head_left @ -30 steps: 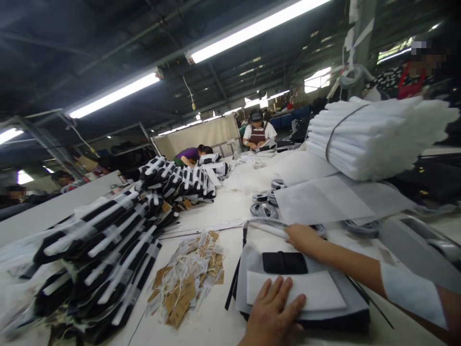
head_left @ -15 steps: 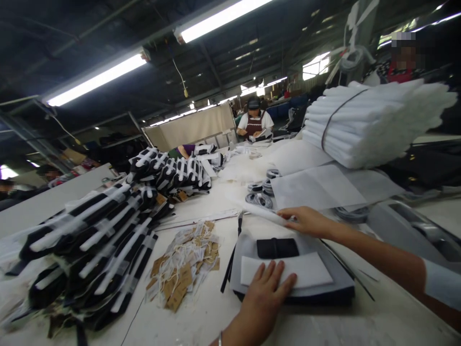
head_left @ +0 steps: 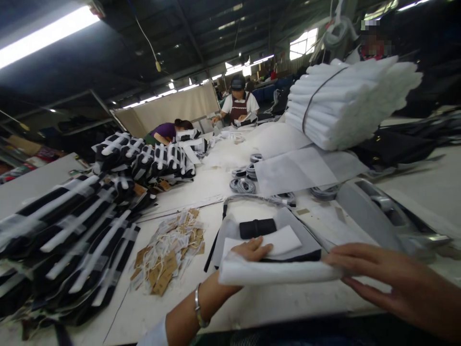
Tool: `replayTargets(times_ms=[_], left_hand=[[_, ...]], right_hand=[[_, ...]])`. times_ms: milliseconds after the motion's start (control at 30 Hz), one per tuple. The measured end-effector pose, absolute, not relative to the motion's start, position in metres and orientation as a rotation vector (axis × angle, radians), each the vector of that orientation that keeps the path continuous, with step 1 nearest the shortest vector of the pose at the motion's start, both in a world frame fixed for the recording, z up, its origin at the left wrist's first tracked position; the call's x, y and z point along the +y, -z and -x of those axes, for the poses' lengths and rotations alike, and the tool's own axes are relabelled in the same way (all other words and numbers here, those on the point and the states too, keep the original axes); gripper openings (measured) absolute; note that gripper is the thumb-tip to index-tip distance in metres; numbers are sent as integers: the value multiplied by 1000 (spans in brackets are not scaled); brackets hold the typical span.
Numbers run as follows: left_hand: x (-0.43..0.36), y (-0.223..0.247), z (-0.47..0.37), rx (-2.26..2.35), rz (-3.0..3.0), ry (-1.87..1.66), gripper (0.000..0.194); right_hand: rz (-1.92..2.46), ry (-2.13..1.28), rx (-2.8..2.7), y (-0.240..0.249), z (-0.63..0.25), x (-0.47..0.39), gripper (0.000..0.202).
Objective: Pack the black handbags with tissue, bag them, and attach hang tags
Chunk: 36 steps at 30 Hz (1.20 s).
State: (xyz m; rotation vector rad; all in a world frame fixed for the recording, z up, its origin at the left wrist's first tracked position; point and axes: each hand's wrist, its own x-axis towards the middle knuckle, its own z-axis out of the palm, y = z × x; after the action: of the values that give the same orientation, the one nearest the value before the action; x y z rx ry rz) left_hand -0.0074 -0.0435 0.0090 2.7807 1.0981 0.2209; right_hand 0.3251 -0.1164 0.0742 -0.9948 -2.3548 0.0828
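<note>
My right hand [head_left: 389,276] has its fingers closed around the right end of a white foam roll [head_left: 277,273]. The roll lies crosswise over my left wrist, near the table's front edge. Beyond it my left hand [head_left: 252,248] rests flat, fingers apart, on a folded white foam sheet [head_left: 284,241]. Under that sheet is a grey sheet [head_left: 297,226] on a dark fabric piece [head_left: 313,254]. A small black folded pouch-like item [head_left: 257,228] sits just past the foam sheet. The roll hides part of my left hand and wrist.
Paper tags with strings [head_left: 169,259] lie in a heap to the left, beside stacked black-and-white bundles [head_left: 82,230]. Coiled grey cords [head_left: 243,185], a strapped stack of white foam rolls [head_left: 345,105] and a grey tape dispenser [head_left: 374,211] stand right. Two people work across the table.
My right hand has brought the foam roll from behind the stacked pieces toward me, across my left wrist. My left hand stays on the foam sheet. The view has shifted to the right.
</note>
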Motion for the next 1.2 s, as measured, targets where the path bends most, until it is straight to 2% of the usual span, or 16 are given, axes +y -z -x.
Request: replayTargets(times_ms=[167,367,567,733,867,1200], left_hand=[[-40,-34,7,1029,-2707,-96,65],[-43,-60,7,980,-2620,-65,59],[-61,-28,2,1128,-2735,-144,80],[-75,15,-2,1250,-2937,-301,61],[-79,24,-2,1298,-3003,-343,53],[-84,31,-5,1328,-3121,-421,45]], right_hand=[[1043,95,-2427,-6,-303,-146,41],[1057,397,-2250,9,-256,-135,41],[1052,383,-2077,26,-234,-126,33],[935,283,-2198,18,-241,-128,39],[1002,324,-2391,4,-258,-107,52],[924,276,-2330,46,-274,-86,51]])
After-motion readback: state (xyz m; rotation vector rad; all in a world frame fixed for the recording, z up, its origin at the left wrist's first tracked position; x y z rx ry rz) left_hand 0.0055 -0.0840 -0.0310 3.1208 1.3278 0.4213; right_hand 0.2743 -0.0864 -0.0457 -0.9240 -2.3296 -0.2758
